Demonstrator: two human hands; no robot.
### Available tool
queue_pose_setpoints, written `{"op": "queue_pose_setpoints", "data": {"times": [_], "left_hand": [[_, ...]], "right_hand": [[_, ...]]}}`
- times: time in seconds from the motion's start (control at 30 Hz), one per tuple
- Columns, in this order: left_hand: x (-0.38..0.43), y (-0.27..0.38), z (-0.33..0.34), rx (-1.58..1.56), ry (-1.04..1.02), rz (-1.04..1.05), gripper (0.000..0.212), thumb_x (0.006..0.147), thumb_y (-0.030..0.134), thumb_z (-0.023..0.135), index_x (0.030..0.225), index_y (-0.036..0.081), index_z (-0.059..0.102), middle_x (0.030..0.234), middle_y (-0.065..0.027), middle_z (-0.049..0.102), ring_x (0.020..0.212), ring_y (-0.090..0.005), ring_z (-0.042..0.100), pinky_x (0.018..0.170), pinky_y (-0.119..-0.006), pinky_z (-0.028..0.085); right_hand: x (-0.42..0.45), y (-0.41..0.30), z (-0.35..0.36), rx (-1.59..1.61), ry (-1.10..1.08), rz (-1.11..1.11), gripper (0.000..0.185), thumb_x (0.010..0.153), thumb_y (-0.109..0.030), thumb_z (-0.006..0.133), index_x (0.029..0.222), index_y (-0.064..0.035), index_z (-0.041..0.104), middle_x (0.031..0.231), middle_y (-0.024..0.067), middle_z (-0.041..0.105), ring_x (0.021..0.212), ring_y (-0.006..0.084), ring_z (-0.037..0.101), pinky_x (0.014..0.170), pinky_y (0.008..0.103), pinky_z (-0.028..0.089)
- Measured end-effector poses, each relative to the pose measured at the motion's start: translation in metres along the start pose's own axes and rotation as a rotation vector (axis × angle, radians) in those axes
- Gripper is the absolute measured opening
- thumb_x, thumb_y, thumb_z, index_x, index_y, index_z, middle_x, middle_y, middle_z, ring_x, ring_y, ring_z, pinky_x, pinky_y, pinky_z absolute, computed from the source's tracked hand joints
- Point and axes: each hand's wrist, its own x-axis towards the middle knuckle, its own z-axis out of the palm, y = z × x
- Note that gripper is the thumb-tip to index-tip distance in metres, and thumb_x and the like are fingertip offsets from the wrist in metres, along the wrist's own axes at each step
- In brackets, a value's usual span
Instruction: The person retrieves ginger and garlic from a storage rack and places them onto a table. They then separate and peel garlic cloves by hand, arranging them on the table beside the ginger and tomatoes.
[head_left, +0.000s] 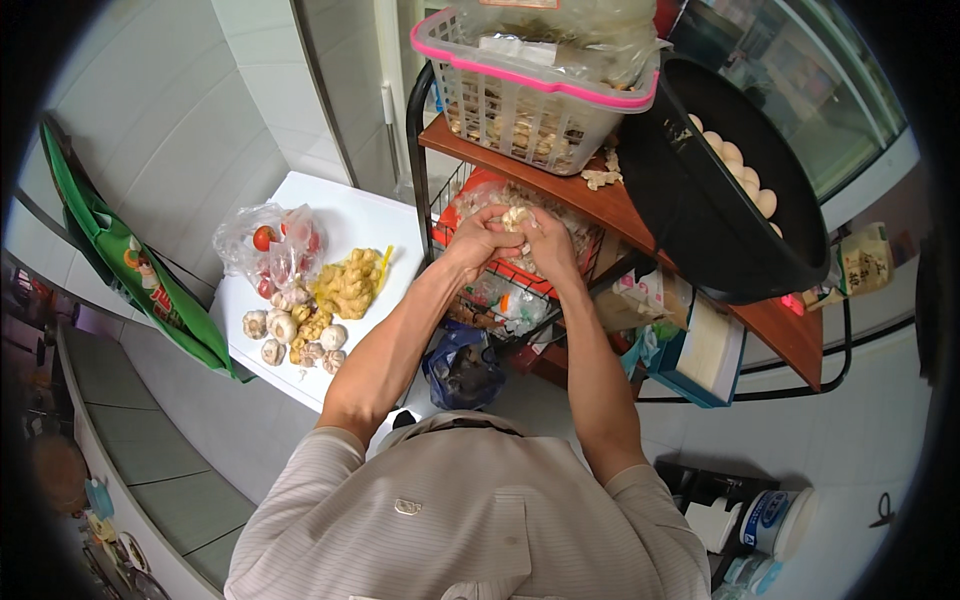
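Observation:
Both hands meet at a pale, partly peeled garlic bulb (515, 218) above a wire basket on the rack. My left hand (482, 241) holds it from the left, while the fingers of my right hand (546, 241) touch its right side. Beneath them the basket holds a red-orange bag (469, 196) with pale, flaky bits that look like garlic skins. On the white table to the left lie several garlic bulbs (283, 328), pieces of ginger root (314, 324), a yellow net of ginger (352, 281) and a clear plastic bag with tomatoes (265, 238).
A pink-rimmed plastic basket (532, 79) and a large black pan (739, 225) with several eggs (731, 152) stand on the rack's brown shelf (525, 171). A blue bag (463, 367) hangs low before me. A green bag (139, 259) is beside the white table (382, 202).

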Motion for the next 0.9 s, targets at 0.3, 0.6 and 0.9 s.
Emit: {"op": "queue_pose_setpoints", "data": {"times": [0.3,0.6,0.9], "left_hand": [[0.028,-0.019,0.025,0.259,0.198,0.192,0.044,0.099,0.045,0.051,0.107,0.002,0.058,0.090,-0.0043,0.061,0.074,-0.0122,0.056,0.066,-0.030,0.048],[0.027,-0.011,0.050,0.050,0.255,0.193,0.038,0.098,0.038,0.050,0.093,0.002,0.062,0.078,-0.0055,0.060,0.067,-0.0140,0.055,0.060,-0.030,0.046],[0.037,-0.006,0.039,0.015,0.147,-0.068,0.037,0.100,0.040,0.048,0.082,0.008,0.057,0.058,-0.0038,0.052,0.037,-0.0143,0.042,0.033,-0.028,0.029]], "right_hand": [[0.003,-0.006,0.012,-0.309,0.143,-0.002,0.033,0.096,-0.025,0.052,0.111,0.0031,0.060,0.103,0.0301,0.065,0.097,0.0470,0.063,0.082,0.0511,0.049],[0.001,-0.012,0.010,-0.316,0.179,0.010,0.031,0.098,-0.028,0.050,0.107,-0.0002,0.061,0.087,0.0296,0.066,0.085,0.0472,0.065,0.073,0.0532,0.050],[-0.007,-0.030,0.002,-0.040,0.138,0.083,0.028,0.100,-0.023,0.049,0.094,0.0025,0.060,0.077,0.0227,0.063,0.069,0.0334,0.063,0.065,0.0434,0.048]]}}
